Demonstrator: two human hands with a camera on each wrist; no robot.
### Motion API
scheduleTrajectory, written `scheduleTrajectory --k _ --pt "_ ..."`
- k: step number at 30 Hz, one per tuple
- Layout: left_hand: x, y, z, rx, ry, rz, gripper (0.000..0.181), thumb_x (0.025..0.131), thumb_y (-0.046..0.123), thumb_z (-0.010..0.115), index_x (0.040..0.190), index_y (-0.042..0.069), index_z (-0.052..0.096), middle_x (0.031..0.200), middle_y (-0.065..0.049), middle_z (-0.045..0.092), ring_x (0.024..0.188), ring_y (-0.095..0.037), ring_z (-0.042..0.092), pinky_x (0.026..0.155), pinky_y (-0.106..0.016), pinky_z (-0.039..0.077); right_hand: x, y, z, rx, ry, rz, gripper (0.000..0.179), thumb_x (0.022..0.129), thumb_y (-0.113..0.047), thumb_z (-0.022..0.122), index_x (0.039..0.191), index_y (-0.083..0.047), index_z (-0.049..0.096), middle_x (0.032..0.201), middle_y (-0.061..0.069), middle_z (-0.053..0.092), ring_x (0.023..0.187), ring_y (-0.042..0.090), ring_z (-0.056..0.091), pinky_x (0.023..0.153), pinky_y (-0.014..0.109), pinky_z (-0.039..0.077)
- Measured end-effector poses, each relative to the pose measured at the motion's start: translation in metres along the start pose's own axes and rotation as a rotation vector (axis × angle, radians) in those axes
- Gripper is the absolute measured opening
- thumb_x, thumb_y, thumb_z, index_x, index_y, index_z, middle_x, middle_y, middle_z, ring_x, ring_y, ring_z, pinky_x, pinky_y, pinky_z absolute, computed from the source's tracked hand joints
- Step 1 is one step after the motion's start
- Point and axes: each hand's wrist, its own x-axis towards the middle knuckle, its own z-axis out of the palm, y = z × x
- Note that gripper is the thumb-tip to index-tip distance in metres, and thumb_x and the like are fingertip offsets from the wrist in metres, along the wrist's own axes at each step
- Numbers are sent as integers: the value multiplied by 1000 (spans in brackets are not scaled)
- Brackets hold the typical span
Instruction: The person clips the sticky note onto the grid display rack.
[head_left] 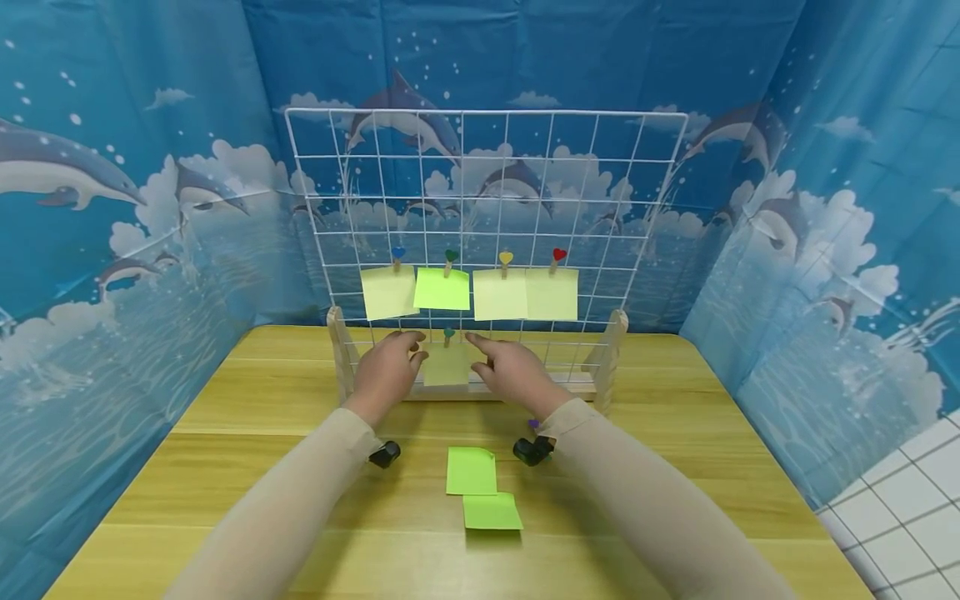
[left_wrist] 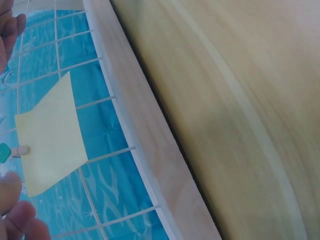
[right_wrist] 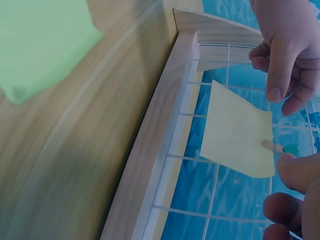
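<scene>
A pale yellow sticky note (head_left: 446, 367) hangs low on the white wire grid (head_left: 507, 156), held by a small wooden clip with a green heart (head_left: 449, 333). My left hand (head_left: 386, 372) is just left of the note, its fingers loosely bent with nothing in them. On the other side is my right hand (head_left: 516, 371), index finger extended toward the note's upper corner, holding nothing. In the right wrist view, that hand's thumb (right_wrist: 295, 172) comes close to the green heart clip (right_wrist: 282, 148); whether they touch I cannot tell.
Above hang several notes, including a bright green note (head_left: 442, 289), under clips with blue, green, yellow and red hearts. Two green notes (head_left: 471, 472) lie on the wooden table (head_left: 262, 483). A purple clip (head_left: 533, 423) is beside my right wrist. Wooden feet (head_left: 613, 358) support the grid.
</scene>
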Motion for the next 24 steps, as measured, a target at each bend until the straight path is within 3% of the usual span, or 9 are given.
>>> scheduleTrajectory --k 6,12,16,24 --pt "-7 -2 -1 12 -16 47 38 105 33 67 138 14 68 124 -7 74 108 -27 73 89 -47 62 -10 7 -2 -7 3 -9 60 105 -29 67 160 -18 47 74 -3 61 65 13 53 59 30 45" --pt "-17 -6 -3 2 -18 114 44 103 36 70 139 11 66 134 -10 71 123 -31 69 101 -51 58 -23 14 -6 -69 20 -25 57 105 -35 67 157 -17 52 109 6 73 94 22 68 85 42 60" --pt "-24 -4 -6 21 -45 138 49 103 40 69 142 11 64 142 -12 67 131 -36 64 108 -55 54 -31 18 -8 -73 31 -44 57 106 -37 65 156 -15 53 124 12 73 114 31 70 100 50 58" --pt "-34 -3 -8 54 -45 191 51 102 39 70 142 9 63 141 -12 68 131 -36 64 111 -56 51 -42 28 -9 -95 -8 -34 57 107 -39 63 157 -13 52 147 18 63 137 40 59 116 55 47"
